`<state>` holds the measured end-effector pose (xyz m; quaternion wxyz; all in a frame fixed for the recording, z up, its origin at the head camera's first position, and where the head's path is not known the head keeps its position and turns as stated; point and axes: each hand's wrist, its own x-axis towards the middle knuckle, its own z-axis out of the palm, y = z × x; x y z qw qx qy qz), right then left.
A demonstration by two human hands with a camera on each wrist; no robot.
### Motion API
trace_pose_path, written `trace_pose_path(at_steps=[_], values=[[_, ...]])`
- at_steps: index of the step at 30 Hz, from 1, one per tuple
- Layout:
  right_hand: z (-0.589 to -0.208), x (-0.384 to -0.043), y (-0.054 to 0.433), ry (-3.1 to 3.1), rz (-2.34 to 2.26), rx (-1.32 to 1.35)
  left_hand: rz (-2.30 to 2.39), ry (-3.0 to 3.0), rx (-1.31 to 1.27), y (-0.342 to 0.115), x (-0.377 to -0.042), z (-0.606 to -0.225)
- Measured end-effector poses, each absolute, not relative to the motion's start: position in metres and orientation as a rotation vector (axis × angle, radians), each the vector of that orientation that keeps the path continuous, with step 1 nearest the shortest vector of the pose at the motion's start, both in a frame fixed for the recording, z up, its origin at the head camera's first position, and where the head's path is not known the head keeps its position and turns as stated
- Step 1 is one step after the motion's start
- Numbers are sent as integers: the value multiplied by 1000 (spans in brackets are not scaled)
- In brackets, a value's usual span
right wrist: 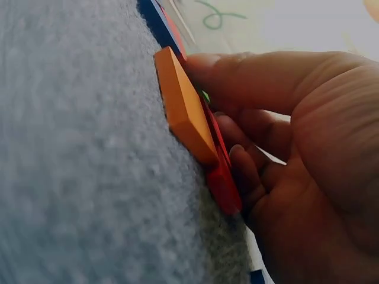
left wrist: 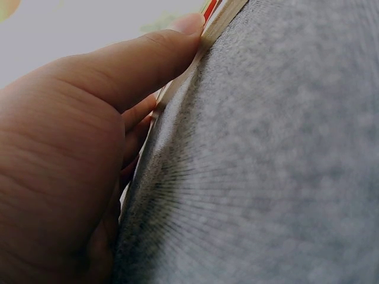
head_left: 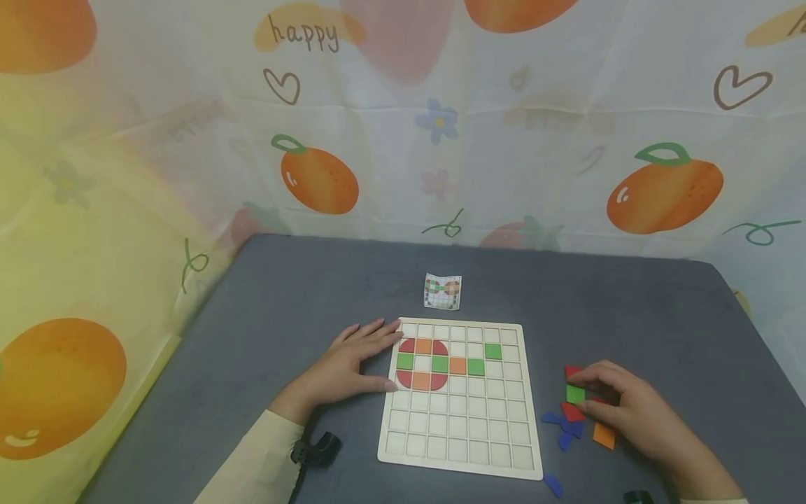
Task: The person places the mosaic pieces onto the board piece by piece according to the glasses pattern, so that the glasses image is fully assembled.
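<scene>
Beyond blue pieces (head_left: 564, 442) and an orange tile (head_left: 604, 436), the right hand (head_left: 639, 413) pinches a green tile (head_left: 575, 395) among red pieces (head_left: 571, 412), right of the board (head_left: 456, 427). The left hand (head_left: 340, 367), thumb and fingers spread, touches the board's left edge; past it lies a card (head_left: 443, 292).

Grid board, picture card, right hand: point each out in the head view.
Grid board (head_left: 457, 404), head view, a bare square near its middle.
Picture card (head_left: 443, 292), head view, middle of its printed face.
Right hand (head_left: 634, 407), head view, its back.

The pale gridded board (head_left: 458, 428) lies flat beside a green square (head_left: 575, 395).
</scene>
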<state>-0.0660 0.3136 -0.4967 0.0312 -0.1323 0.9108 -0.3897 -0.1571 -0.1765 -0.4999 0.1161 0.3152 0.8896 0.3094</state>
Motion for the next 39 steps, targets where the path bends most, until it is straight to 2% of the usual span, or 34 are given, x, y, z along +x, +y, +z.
trace_pose_path(at_steps=[8, 21, 30, 39], values=[[-498, -66, 305, 2877, -1308, -518, 903, 2608, 927, -176, -158, -501], [-496, -62, 295, 2800, -1439, -123, 889, 2611, 939, -176, -160, -503], [-495, -71, 267, 2859, -1548, -153, 900, 2605, 937, -175, -158, -499], [-497, -85, 241, 2953, -1449, -201, 895, 2608, 927, -175, -157, -499]])
